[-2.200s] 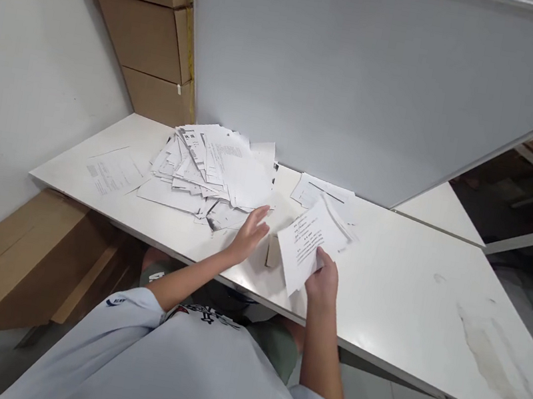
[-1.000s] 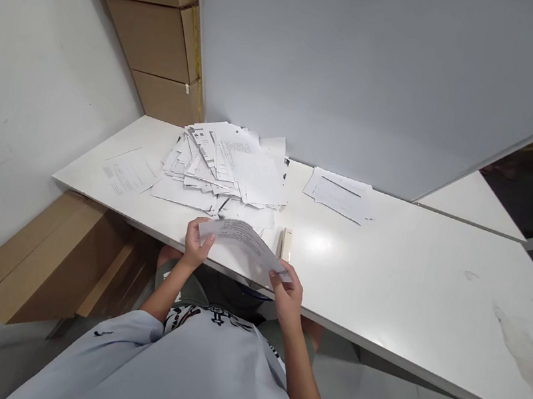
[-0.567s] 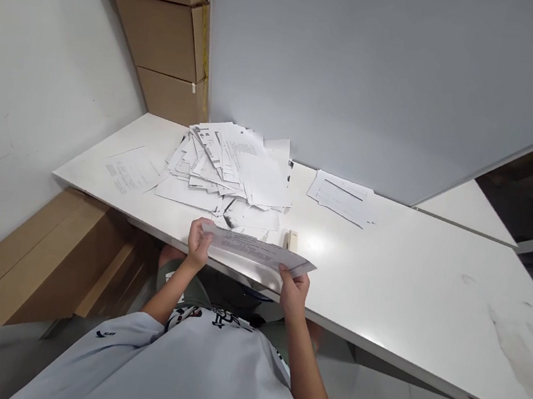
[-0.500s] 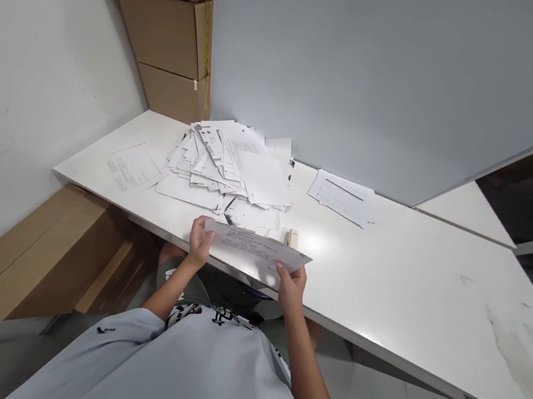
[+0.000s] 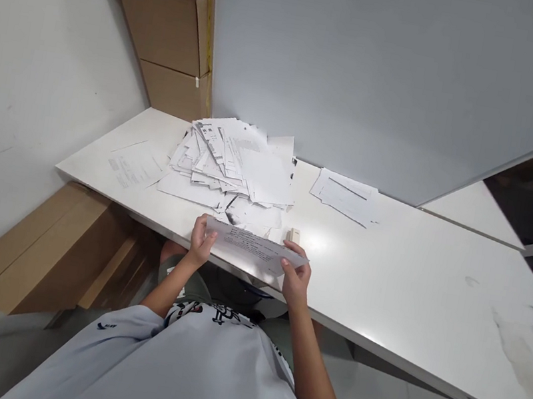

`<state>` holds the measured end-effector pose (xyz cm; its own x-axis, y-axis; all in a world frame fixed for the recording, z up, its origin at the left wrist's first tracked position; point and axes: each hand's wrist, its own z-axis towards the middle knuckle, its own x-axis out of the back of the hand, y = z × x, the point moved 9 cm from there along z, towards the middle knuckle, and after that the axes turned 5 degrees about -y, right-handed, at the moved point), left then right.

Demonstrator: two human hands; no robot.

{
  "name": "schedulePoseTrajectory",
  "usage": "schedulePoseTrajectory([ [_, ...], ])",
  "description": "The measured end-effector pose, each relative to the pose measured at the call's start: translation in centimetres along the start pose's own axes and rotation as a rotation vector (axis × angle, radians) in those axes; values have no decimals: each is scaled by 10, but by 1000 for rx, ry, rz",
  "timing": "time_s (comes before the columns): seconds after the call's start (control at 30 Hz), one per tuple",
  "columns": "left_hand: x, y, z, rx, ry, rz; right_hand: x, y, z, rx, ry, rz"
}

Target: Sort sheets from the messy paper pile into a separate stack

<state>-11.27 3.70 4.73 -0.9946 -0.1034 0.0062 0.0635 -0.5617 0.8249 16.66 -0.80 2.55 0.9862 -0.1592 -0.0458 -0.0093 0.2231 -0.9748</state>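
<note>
Swung level since the earlier frames, the sheet [image 5: 251, 249] is pinched at both ends by the curled fingers of the left hand [image 5: 202, 241] and right hand [image 5: 296, 273], over the desk [image 5: 410, 283] front edge, just before the paper pile [image 5: 237, 161] and stapler [image 5: 294, 235].

On the desk [image 5: 407, 296] I have a paper pile [image 5: 236, 168], a stapler [image 5: 293, 235] before it, and loose papers [image 5: 345, 197] to its right.
</note>
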Motion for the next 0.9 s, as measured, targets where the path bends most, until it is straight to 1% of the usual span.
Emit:
schedulePoseTrajectory([
  [0.07,-5,0,-3,43,-53,29,-3,-2,-1,-3,-42,-22],
  [0.13,-8,-3,-8,105,-76,35,-4,1,-2,-54,-58,-31],
  [0.2,-8,-6,-15,148,-44,37,-3,2,-4,-89,-42,-34],
  [0.27,-5,-5,-21,153,25,38,0,-2,-4,-69,-32,-45],
  [0.33,-4,-4,-24,144,64,28,0,-6,-3,-34,-42,-69],
  [0.47,-8,-5,-28,168,65,16,4,-2,-8,-85,-12,-155],
  [0.57,-6,-2,-34,188,81,43,11,-4,-24,-116,-23,-256],
  [0.63,-8,4,-39,183,38,73,23,-10,-39,-151,-33,-321],
  [0.7,-12,10,-44,184,-28,100,43,-14,-56,-235,-28,-388],
  [0.73,-13,12,-46,194,-45,108,55,-13,-64,-297,-29,-416],
  [0.8,-12,16,-46,217,-26,121,78,-7,-79,-455,-36,-429],
  [0.87,-14,22,-41,209,-5,142,101,3,-92,-618,-8,-370],
  [0.9,-20,26,-35,188,-23,155,113,8,-97,-685,27,-322],
])
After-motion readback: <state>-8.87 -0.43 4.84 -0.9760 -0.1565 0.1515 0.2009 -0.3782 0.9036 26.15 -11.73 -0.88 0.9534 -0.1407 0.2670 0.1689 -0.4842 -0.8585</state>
